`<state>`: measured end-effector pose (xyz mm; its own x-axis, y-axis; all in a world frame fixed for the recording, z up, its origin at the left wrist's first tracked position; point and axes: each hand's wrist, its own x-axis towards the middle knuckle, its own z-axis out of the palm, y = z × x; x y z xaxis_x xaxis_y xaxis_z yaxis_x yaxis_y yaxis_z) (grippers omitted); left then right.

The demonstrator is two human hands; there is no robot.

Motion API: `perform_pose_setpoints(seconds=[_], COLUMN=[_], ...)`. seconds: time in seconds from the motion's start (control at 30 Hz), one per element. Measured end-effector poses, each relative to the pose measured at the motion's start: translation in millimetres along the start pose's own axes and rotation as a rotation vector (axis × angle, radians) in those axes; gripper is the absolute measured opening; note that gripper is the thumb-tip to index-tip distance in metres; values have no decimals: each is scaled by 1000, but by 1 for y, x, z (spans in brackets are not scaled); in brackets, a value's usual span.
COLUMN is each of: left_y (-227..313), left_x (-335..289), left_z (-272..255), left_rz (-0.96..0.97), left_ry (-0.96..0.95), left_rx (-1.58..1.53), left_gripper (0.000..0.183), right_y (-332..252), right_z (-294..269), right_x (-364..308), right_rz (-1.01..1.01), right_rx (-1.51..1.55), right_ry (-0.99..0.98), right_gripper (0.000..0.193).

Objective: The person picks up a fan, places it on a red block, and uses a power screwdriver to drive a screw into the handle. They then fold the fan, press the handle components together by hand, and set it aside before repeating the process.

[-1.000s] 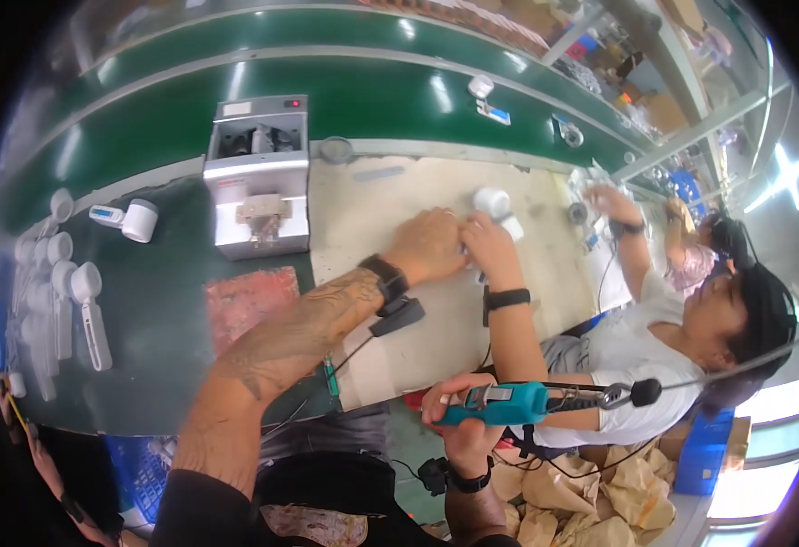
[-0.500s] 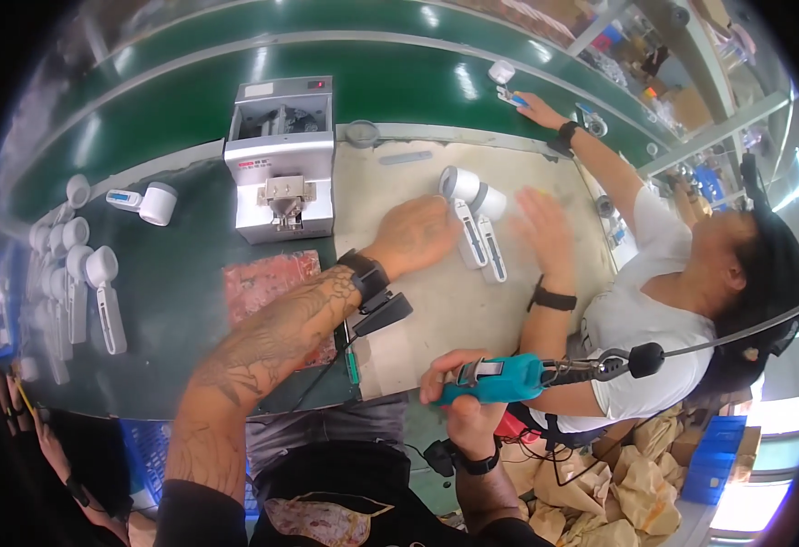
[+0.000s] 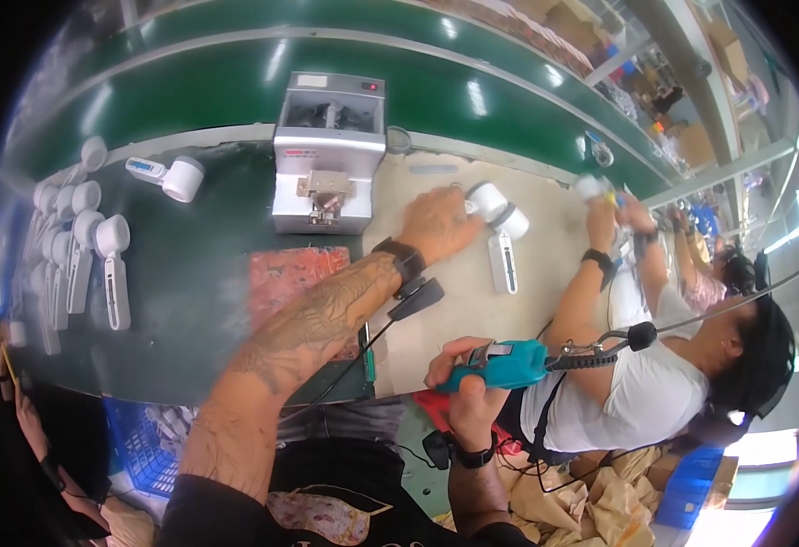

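My left hand [image 3: 438, 226], at the end of a tattooed forearm, is closed on a white round-headed handheld device [image 3: 486, 199]; the fingers cover its handle. Against its head rests the head of a second white device [image 3: 511, 222], whose slim handle points toward me on the beige mat. Low over the table's front edge, my right hand [image 3: 472, 392] grips a teal electric screwdriver [image 3: 507, 366], its body tilted sideways. The screwdriver is clipped to a spring and a cable running off to the right.
A grey screw feeder [image 3: 329, 164] stands behind a red pad [image 3: 294, 278]. More white devices [image 3: 115, 273] line the left, one [image 3: 167, 175] lying apart. A co-worker [image 3: 645, 365] sits at right, hands around a white item. A green conveyor [image 3: 226, 73] runs behind; a blue basket [image 3: 149, 456] stands below.
My left hand has taken hold of one device and turned its handle leftward; the other stays pointing toward me. The co-worker's hands have come together at right. The view has shifted slightly.
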<state>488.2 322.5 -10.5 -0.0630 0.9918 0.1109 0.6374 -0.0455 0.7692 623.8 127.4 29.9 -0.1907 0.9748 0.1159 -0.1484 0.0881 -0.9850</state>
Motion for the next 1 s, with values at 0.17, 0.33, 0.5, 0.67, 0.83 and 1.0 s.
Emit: perform_pose_setpoints(seconds=[0.17,0.33,0.5,0.67,0.83,1.0], left_y=[6,-8,-44,-82,-85,-94], left_x=[-51,-116,-140,-152,-157,-159], left_z=[-53,-119,-152,-157,-158,-159], left_rz=[184,368,340,420,543,483], left_ry=[-7,-67,-191,-58,-3,17], left_rx=[-62,-129,31,-2,55,94], left_gripper=[39,23,21,32,41,45], right_y=[14,15,-2,-32,-34,-25], right_z=[6,12,38,72,109,160], right_x=[13,26,31,55,115,162], right_rz=[-68,-72,24,5,-238,-296], right_rx=[-97,-93,-11,141,132,-14], right_ry=[63,63,31,-96,-145,-116], right_gripper=[77,76,76,78,70,54])
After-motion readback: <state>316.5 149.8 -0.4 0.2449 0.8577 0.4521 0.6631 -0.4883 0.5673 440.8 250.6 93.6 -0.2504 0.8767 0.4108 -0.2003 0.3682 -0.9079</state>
